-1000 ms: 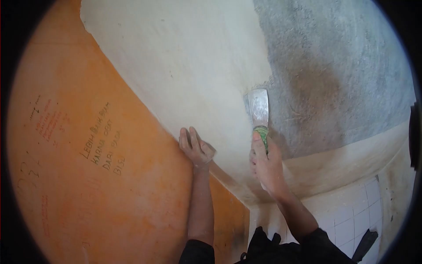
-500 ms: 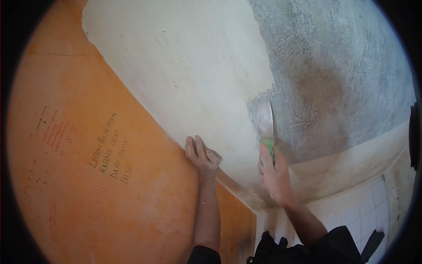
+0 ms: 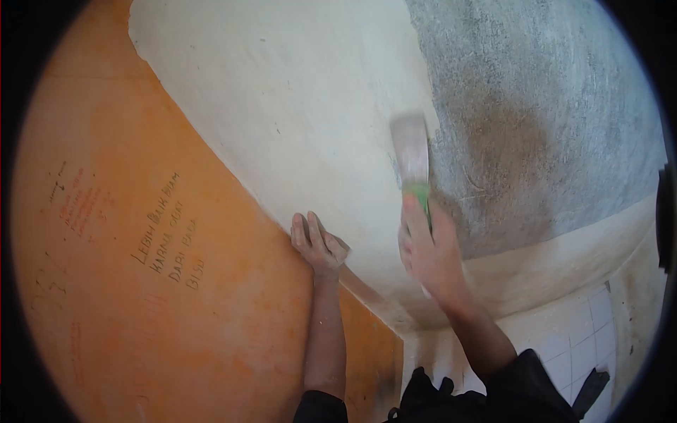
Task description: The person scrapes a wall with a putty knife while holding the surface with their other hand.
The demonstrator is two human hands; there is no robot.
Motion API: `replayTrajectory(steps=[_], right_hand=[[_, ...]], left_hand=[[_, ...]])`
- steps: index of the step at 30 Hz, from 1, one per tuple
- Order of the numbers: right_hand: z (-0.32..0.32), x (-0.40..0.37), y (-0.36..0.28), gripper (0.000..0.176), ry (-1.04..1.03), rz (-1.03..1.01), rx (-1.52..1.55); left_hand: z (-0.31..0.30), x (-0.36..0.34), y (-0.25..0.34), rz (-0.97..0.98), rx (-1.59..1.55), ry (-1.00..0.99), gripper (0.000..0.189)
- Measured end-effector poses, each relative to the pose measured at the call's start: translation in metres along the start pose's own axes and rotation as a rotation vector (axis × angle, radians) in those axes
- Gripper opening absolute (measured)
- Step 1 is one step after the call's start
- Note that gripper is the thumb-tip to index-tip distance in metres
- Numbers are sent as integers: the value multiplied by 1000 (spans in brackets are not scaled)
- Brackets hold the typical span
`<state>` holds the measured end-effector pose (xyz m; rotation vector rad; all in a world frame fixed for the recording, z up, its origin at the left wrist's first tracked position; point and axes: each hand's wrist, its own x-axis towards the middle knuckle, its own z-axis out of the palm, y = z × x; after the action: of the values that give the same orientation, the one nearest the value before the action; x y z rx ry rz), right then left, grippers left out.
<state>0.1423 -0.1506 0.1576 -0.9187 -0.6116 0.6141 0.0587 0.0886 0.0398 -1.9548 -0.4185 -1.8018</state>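
My right hand [image 3: 431, 247] is wrapped round the green handle of a putty knife [image 3: 411, 148]. Its wide metal blade lies over the white wall coating [image 3: 317, 92], just left of the ragged border with the rough grey surface [image 3: 515, 127]; the blade is a little blurred. Farther left, my left hand [image 3: 317, 242] rests against the edge where the white surface meets the orange wall [image 3: 211, 324]. Its fingers are stretched out and hold nothing.
Handwriting [image 3: 166, 233] in black and red marks the orange wall. A brown stain spreads over the grey area. White tiles [image 3: 578, 331] show at the lower right, beyond a pale band [image 3: 550, 264]. A dark object [image 3: 664, 218] stands at the right edge.
My right hand has moved the putty knife up and slightly left, from the grey border onto the white coating. My left hand keeps its place on the wall edge; the view has shifted slightly.
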Motion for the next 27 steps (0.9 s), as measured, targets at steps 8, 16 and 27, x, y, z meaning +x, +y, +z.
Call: replayTrajectory(steps=[8,16,27], right_hand=[[-14,-6,6,28,47,-43,-109],[-5,0,-8,29,-1,-3,-45],[-22,-23,17,35,64,153,-65]], left_hand=[[2,-4,-2,-22,-20,19,48],[2,-5,0,-30,-60,43,46],[2,-4,-1,-36,-48,36,45]])
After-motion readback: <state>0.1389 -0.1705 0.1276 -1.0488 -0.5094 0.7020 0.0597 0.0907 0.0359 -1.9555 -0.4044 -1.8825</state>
